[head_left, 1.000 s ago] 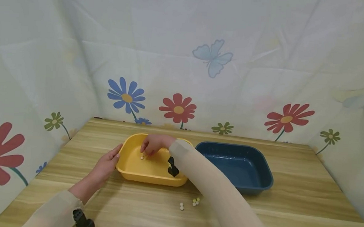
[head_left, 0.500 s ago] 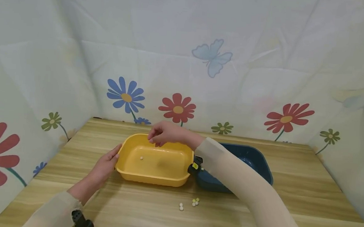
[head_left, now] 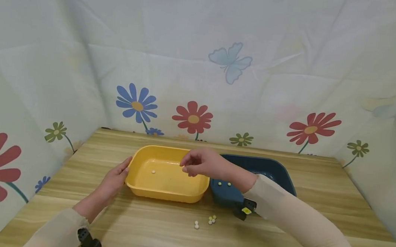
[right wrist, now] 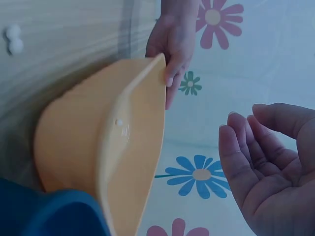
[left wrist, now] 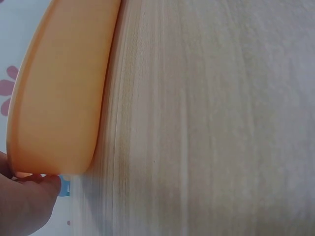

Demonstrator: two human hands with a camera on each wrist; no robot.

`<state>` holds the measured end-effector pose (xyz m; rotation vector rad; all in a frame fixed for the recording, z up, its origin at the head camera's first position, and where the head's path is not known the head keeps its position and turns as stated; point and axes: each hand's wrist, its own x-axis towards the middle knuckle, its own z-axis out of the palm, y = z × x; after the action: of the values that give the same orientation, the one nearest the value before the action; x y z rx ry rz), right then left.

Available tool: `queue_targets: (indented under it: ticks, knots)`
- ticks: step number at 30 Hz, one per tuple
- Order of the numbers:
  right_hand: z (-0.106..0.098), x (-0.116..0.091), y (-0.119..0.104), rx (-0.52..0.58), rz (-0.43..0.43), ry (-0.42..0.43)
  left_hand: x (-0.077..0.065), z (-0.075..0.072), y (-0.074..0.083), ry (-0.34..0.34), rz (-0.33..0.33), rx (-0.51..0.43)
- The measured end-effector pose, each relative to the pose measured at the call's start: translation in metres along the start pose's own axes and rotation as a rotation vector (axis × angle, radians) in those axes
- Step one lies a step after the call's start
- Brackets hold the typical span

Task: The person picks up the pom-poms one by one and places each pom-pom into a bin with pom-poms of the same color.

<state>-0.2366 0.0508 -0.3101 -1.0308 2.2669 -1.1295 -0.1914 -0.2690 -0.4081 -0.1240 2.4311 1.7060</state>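
Note:
My left hand [head_left: 116,179] grips the left end of a yellow plastic basin [head_left: 167,193], with the thumb at the rim. One small white ball [head_left: 153,172] lies inside that basin. Above the basin's right end hovers my right hand [head_left: 206,163], fingers loosely bent; in the right wrist view the hand [right wrist: 275,172] shows nothing between thumb and fingers. To the right stands a dark blue basin [head_left: 225,199], partly hidden by my right arm. Two small yellow balls [head_left: 220,183] show in it. Several white and yellow balls [head_left: 212,219] lie on the table in front.
The two basins stand side by side on a wood-grain table [head_left: 138,228]. Two more white balls [head_left: 196,225] sit near its front. A flowered cloth [head_left: 270,86] hangs behind and at the sides. A black wrist camera [head_left: 89,241] is strapped to each arm.
From low inside the yellow basin beside the white ball, my right hand has lifted and moved right, uncovering part of the blue basin. The left hand keeps its place on the rim.

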Motion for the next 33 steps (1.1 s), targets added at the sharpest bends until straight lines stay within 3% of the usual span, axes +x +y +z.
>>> queue_targets:
  ticks: [6, 15, 22, 33]
  knots:
    - [0.012, -0.036, 0.011, 0.002, -0.002, 0.021, 0.000, 0.000, 0.002, -0.006, -0.006, 0.027]
    - [0.031, -0.073, 0.036, 0.030, 0.026, 0.047, 0.000, 0.000, 0.003, -0.006, -0.003, 0.027]
    - [0.045, -0.091, 0.048, 0.021, 0.066, 0.053, -0.001, 0.000, 0.003, 0.005, -0.022, 0.036]
    - [0.066, -0.109, 0.072, -0.072, 0.040, 0.124, -0.001, 0.000, 0.003, -0.003, -0.024, 0.037]
